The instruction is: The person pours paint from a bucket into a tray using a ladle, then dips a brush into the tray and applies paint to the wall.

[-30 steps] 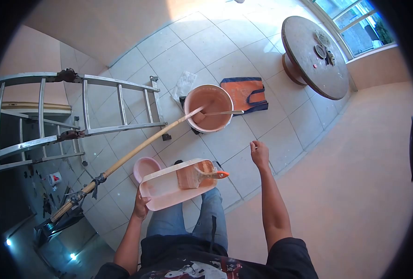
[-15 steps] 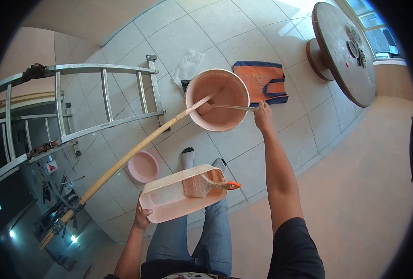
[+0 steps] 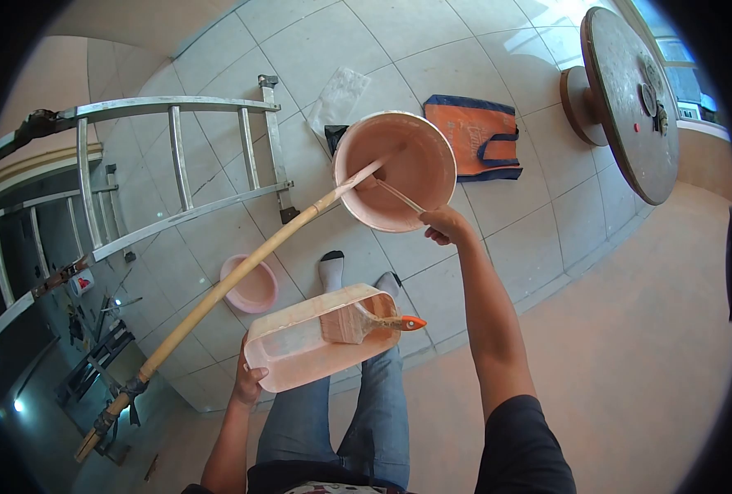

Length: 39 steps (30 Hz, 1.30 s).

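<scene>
The right hand is reaching down over the near rim of the paint bucket and is closing around the end of a thin metal handle that is running from the fingers into the pinkish-orange paint — what sits at its far end is hidden in the paint. The left hand is gripping the lower end of a cut-open plastic container, holding it up in front of the person's jeans; a paintbrush with an orange-tipped handle is lying across the container's open mouth, bristles inside, tip sticking out to the right. A long wooden pole is leaning into the bucket from the lower left, its upper end resting in the paint just beside the metal handle. The bucket is standing on the tiled floor, with an orange and blue bag lying just beside it on the right and a crumpled white sheet near its upper left. A small pink bowl is sitting on the floor under the pole — near the person's socked feet. An aluminium ladder is lying at the left, and a round wooden spool is standing at the upper right.
</scene>
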Each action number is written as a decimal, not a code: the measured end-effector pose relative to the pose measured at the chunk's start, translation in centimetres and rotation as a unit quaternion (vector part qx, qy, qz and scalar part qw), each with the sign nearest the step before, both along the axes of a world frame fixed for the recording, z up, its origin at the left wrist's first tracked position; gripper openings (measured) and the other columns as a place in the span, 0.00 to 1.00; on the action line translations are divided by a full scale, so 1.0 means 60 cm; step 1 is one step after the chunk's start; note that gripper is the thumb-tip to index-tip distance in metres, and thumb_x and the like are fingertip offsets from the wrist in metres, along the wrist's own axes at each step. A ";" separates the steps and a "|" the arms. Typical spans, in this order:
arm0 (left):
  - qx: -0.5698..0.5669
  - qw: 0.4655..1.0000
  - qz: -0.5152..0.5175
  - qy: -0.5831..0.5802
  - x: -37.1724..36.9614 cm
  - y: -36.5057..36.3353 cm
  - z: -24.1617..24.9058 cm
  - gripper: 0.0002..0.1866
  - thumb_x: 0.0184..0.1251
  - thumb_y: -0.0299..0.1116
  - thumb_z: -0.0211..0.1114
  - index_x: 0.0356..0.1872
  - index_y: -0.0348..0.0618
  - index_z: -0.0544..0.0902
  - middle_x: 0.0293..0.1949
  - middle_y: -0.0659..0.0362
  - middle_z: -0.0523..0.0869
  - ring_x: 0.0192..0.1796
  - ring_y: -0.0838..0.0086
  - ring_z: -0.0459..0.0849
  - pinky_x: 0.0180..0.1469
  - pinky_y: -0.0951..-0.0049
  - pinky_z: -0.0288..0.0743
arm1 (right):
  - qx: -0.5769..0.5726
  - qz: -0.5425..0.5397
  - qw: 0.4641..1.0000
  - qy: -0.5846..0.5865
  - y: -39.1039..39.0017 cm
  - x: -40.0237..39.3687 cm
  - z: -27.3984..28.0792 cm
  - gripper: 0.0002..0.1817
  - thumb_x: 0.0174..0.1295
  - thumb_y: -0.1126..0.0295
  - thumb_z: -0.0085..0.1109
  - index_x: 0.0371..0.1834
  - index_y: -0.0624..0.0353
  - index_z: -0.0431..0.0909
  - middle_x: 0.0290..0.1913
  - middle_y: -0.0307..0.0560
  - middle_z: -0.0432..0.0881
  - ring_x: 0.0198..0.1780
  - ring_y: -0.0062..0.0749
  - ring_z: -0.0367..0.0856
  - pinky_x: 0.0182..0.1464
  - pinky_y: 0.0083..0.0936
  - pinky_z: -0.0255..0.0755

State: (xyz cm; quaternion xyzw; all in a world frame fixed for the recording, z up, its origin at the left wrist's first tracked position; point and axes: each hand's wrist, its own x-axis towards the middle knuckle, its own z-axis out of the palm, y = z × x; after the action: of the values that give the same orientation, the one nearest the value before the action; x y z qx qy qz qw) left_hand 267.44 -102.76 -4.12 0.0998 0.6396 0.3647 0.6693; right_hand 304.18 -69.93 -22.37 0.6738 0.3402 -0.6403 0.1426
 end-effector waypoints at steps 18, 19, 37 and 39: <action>0.010 1.000 -0.013 0.005 0.001 0.036 0.002 0.53 0.41 0.45 0.67 0.73 0.39 0.55 0.65 0.52 0.69 0.69 0.63 0.68 0.70 0.63 0.61 | -0.155 -0.251 0.955 0.034 -0.001 0.008 -0.036 0.11 0.68 0.63 0.46 0.33 0.58 0.70 0.17 0.33 0.65 0.12 0.13 0.53 0.12 0.13 0.47; 0.007 1.000 -0.010 0.007 0.000 0.033 0.001 0.53 0.41 0.45 0.67 0.73 0.39 0.55 0.65 0.52 0.69 0.69 0.63 0.68 0.70 0.63 0.61 | -0.158 -0.249 0.955 0.035 0.000 0.007 -0.035 0.11 0.68 0.63 0.46 0.33 0.58 0.70 0.17 0.33 0.65 0.12 0.13 0.53 0.12 0.13 0.47; 0.035 0.999 -0.013 -0.002 -0.015 0.036 -0.003 0.53 0.42 0.45 0.67 0.73 0.38 0.55 0.66 0.53 0.69 0.70 0.64 0.66 0.71 0.64 0.59 | -0.063 -0.249 0.966 0.035 -0.035 0.013 -0.014 0.12 0.70 0.61 0.45 0.32 0.57 0.70 0.17 0.31 0.64 0.13 0.11 0.54 0.13 0.12 0.48; 0.035 0.999 -0.011 0.000 -0.017 0.035 -0.002 0.52 0.42 0.44 0.66 0.73 0.39 0.55 0.66 0.53 0.69 0.70 0.64 0.67 0.71 0.65 0.59 | -0.034 -0.239 0.970 0.019 -0.050 0.012 -0.006 0.12 0.70 0.62 0.46 0.33 0.59 0.70 0.17 0.32 0.64 0.13 0.14 0.56 0.14 0.15 0.51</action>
State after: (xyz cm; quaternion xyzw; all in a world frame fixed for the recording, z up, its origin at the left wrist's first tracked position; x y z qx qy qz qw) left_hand 266.43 -100.67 -4.21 0.1302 0.6255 0.3794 0.6692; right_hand 304.91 -72.93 -22.72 0.7182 0.1494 -0.6796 0.0020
